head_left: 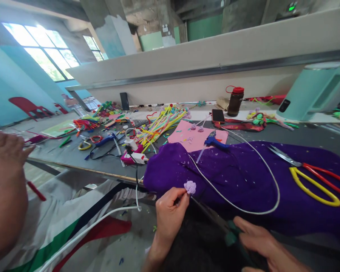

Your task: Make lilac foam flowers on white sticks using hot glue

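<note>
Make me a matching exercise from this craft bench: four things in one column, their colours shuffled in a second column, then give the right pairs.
Things:
1. Glue gun
2. Bottle cap
3. Paper sheet under the glue gun
4. Little fuzzy flower pinched in the left hand

Colours:
A. Pink
B. Lilac
C. Blue
D. Red

Pairs: 1-C, 2-D, 3-A, 4-B
</note>
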A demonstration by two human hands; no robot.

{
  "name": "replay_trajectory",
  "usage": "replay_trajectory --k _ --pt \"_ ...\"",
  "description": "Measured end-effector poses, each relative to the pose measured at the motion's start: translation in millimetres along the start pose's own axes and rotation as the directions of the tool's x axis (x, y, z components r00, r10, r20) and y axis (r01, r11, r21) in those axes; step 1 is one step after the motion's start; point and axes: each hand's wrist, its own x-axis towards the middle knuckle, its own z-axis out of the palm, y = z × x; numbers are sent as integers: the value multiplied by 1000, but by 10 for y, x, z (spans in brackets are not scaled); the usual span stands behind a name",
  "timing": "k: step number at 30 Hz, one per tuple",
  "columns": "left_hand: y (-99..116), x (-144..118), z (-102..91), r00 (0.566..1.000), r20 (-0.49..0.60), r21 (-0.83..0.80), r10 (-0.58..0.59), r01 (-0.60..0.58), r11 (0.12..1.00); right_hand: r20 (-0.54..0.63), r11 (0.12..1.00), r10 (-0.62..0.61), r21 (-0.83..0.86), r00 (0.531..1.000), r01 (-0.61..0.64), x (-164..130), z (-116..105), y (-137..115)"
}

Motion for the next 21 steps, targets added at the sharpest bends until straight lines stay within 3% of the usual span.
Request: replay_trajectory --k 3,10,21 --pt "-17 -11 6 999 -11 21 39 -39 999 68 999 7 -49 998 -4 17 -3 2" --pt "-25 -13 36 995 -17 59 96 -95 994 87 992 123 -30 989 -121 -151 121 350" --pt "-55 -19 47 990 -9 87 139 -137 987 53 995 103 -26 993 -101 -85 92 213"
